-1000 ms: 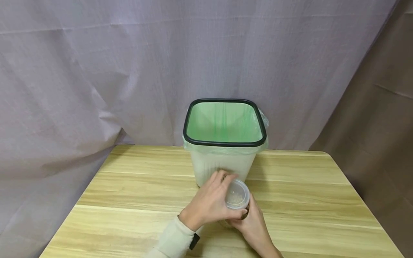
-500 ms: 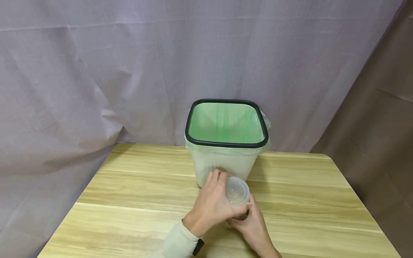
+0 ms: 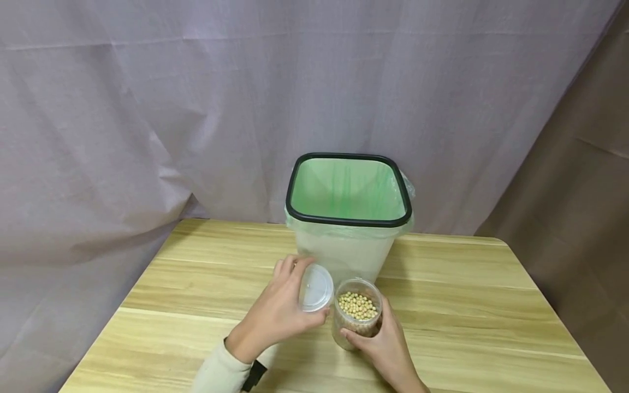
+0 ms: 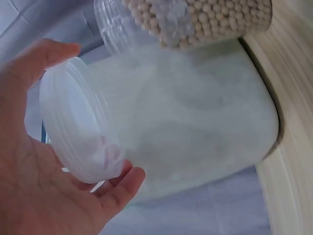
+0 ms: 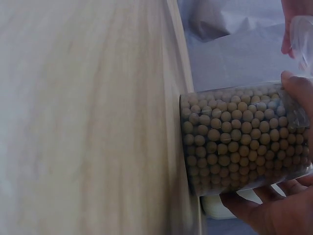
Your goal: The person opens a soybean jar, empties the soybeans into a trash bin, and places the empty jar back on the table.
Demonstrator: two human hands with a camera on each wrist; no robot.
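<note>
A clear plastic jar (image 3: 357, 313) of small yellow beans stands uncapped on the wooden table (image 3: 196, 284). My right hand (image 3: 380, 341) grips the jar's side from the near right. In the right wrist view the jar (image 5: 242, 142) looks nearly full of beans, with my right hand's (image 5: 286, 161) fingers curled round it. My left hand (image 3: 280, 311) holds the translucent lid (image 3: 315, 287) just left of the jar's mouth, lifted clear of it. The left wrist view shows the lid (image 4: 78, 125) pinched between thumb and fingers of my left hand (image 4: 58, 156), the jar (image 4: 190, 19) above it.
A pale bin (image 3: 346, 248) with a black rim and green liner stands open right behind the jar. A lilac curtain (image 3: 172, 109) hangs behind the table. The bin (image 4: 195, 117) fills the left wrist view's background.
My left hand has taken the lid off the jar and moved it left. The beans are now uncovered. My right hand still holds the jar in place.
</note>
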